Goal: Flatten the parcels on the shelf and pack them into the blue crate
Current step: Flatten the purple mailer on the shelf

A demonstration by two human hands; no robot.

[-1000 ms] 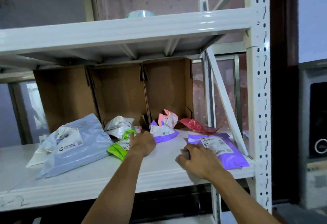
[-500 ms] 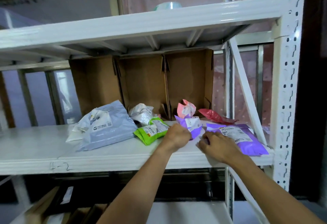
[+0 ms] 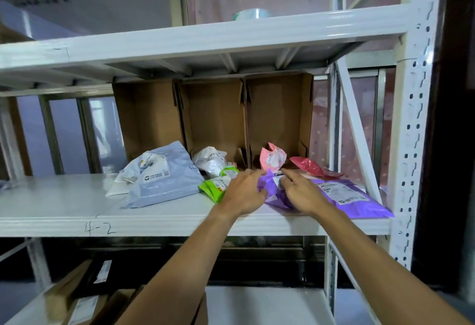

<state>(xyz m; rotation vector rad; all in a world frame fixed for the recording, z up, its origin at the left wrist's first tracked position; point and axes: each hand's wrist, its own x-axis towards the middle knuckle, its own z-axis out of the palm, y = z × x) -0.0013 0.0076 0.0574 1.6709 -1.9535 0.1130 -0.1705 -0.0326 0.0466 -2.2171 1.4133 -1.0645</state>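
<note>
Middle shelf (image 3: 64, 206), white metal, is running across the centre of the frame and is carrying every parcel in view. Small purple parcel (image 3: 270, 188), crumpled, is sitting at centre right near the shelf's front edge, between the two hands. Left hand (image 3: 244, 192) is reaching in from below and is taking the parcel's crumpled left edge between thumb and fingers. Right hand (image 3: 302, 192) is lying on the parcel's right side, fingers fairly straight and pressing down on its white label. Large purple parcel (image 3: 354, 199) is lying flat just right of the right hand, label facing up. Green parcel (image 3: 214, 188) is lying just left of the left hand. Grey-blue parcel (image 3: 167, 181), the bulkiest, is resting further left, with a white crumpled parcel (image 3: 209, 160) behind and to its right. Pink parcel (image 3: 272, 157) is standing crumpled behind the hands; red parcel (image 3: 312, 166) is lying to its right. Cardboard boxes (image 3: 213, 119), open-fronted, are lining the back of the shelf. Tape roll (image 3: 250, 13) is sitting on the shelf above, at top centre.
</note>
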